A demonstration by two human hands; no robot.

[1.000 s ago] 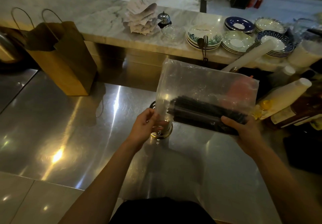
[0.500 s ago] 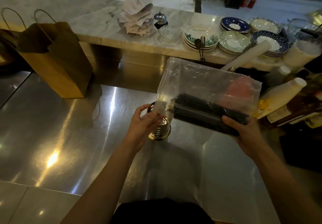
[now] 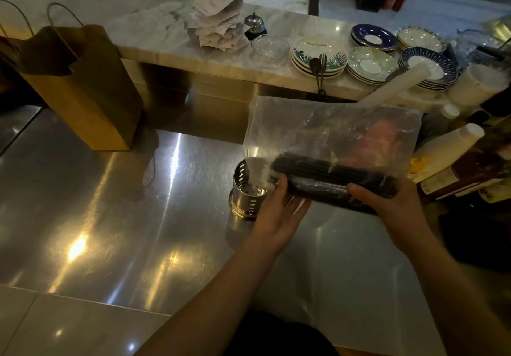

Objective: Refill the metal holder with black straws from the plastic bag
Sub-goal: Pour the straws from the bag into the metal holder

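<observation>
A round, perforated, shiny metal holder (image 3: pixel 247 193) stands upright just right of the frame's centre. A clear, crinkled plastic bag (image 3: pixel 318 123) lies sideways in the air at centre right, its lower left corner hanging at the holder's mouth. A bundle of thin black straws (image 3: pixel 331 174) lies almost level along the bag's lower edge.

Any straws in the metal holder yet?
No: the metal holder shows its bare perforated floor, and the black straws lie inside the plastic bag.
</observation>
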